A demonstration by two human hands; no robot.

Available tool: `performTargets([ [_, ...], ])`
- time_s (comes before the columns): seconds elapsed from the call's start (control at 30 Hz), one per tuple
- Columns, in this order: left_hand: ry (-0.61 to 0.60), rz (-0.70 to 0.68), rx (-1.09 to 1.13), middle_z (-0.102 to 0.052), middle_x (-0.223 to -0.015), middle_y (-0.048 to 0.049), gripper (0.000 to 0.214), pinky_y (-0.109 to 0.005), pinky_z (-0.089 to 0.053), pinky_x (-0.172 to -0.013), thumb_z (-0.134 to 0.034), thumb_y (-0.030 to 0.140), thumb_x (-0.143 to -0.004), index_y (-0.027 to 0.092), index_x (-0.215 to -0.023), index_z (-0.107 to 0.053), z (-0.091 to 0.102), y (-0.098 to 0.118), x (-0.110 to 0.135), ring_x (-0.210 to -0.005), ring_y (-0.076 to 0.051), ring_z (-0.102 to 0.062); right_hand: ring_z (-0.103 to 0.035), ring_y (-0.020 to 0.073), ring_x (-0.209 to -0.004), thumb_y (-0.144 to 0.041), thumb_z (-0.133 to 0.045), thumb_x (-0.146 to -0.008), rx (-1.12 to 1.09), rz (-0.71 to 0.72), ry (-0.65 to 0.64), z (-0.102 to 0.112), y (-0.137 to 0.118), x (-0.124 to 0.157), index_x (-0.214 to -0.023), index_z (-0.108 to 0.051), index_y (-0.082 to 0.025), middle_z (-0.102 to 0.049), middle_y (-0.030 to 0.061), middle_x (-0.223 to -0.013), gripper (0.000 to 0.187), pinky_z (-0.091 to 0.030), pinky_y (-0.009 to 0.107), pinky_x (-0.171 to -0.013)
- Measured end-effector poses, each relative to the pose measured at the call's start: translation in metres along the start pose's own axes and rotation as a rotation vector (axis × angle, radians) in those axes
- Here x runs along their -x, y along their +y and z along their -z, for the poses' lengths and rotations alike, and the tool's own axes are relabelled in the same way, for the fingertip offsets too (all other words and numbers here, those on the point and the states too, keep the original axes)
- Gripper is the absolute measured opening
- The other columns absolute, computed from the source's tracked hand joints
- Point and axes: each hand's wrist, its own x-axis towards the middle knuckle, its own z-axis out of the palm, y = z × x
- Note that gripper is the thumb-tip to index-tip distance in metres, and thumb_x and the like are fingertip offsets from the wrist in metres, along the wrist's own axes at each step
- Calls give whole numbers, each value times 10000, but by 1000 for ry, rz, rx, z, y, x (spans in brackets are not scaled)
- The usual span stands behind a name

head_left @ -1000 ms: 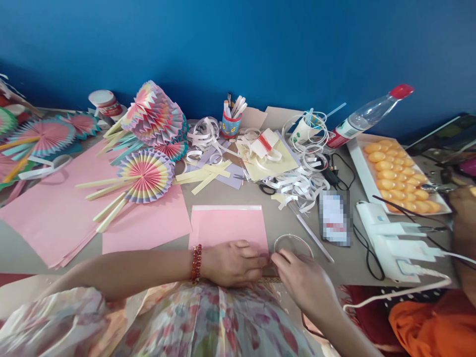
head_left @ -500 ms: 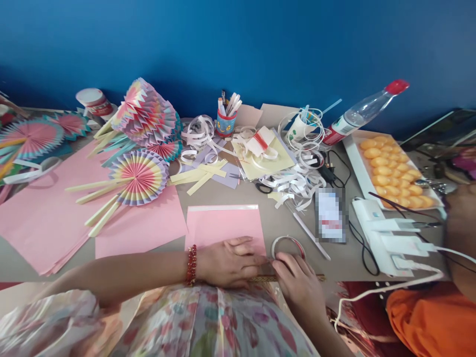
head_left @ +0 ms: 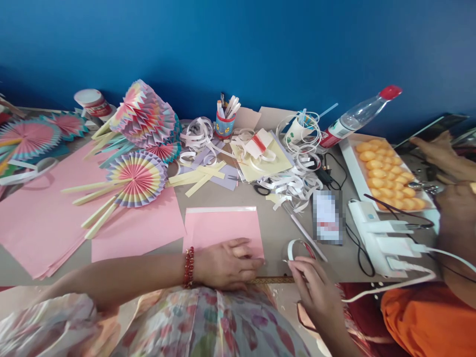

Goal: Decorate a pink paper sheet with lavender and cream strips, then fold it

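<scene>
My left hand [head_left: 227, 265] lies spread, palm down, over the lower part of a small pink paper sheet [head_left: 219, 225] at the table's front edge. Along the far edge of that sheet runs a white tape strip [head_left: 221, 210]. To the right, my right hand [head_left: 314, 282] has its fingers closed on a roll of tape [head_left: 291, 246], a white ring with some red inside. A short tape end seems to stick out by the fingertips. Beyond the roll lies a thin pale stick [head_left: 308, 236], apart from my hand.
Folded paper fans [head_left: 137, 178] and large pink sheets [head_left: 26, 228] lie left. Paper curls [head_left: 293, 183], scissors [head_left: 262, 189] and a pen cup [head_left: 224, 125] stand farther back. At right are a phone [head_left: 327, 217], a power strip [head_left: 366, 223], a bottle [head_left: 357, 119] and another person's arm [head_left: 455, 223].
My right hand has moved right with the tape roll, away from my left hand, which stays on the pink sheet. Another person's hand has come into view at the far right.
</scene>
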Motion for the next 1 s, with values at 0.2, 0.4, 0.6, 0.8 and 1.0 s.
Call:
performTargets([
  [0.2,-10,14,74,-426,-1512,25,342,-511,-132,-1210,-383,397,-1022,256,-1281,-556,-3,1,2,-1273,-218,-454,-634,198,-988,-210,-477,-971,-162,-16,43,14,-9,-27,-1035,-589,-217,-647,82,-1008,130,-514,308,-836],
  [0.4,79,48,307,-534,-1428,9,293,-427,-219,-1195,-466,367,-983,238,-1204,-608,14,-4,-2,-1193,-206,-530,-640,177,-912,-203,-533,-945,-337,2,149,14,-20,-66,-1038,-596,-227,-637,67,-1008,115,-521,267,-797],
  [0.6,467,568,594,-678,-1155,-83,210,-313,-496,-943,-452,279,-986,206,-1086,-622,64,-18,4,-1072,-190,-622,-628,148,-790,-232,-532,-947,-604,61,87,-1,-38,-92,-1036,-601,-226,-622,53,-947,112,-527,226,-710],
  [0.8,604,719,470,-637,-1228,-79,237,-342,-465,-991,-493,313,-979,220,-1158,-618,86,-35,20,-1172,-211,-571,-611,135,-796,-290,-522,-962,-828,64,-91,-3,-53,-110,-1419,-392,-298,-602,24,-948,475,-531,248,-744],
  [1.0,510,609,625,-611,-1293,-78,364,-331,-426,-1031,-535,408,-964,234,-1281,-572,86,-26,12,-1227,-209,-526,-564,134,-757,-346,-525,-958,-1018,29,-213,-7,-62,-117,-1364,-435,-272,-552,12,-885,422,-503,258,-704],
])
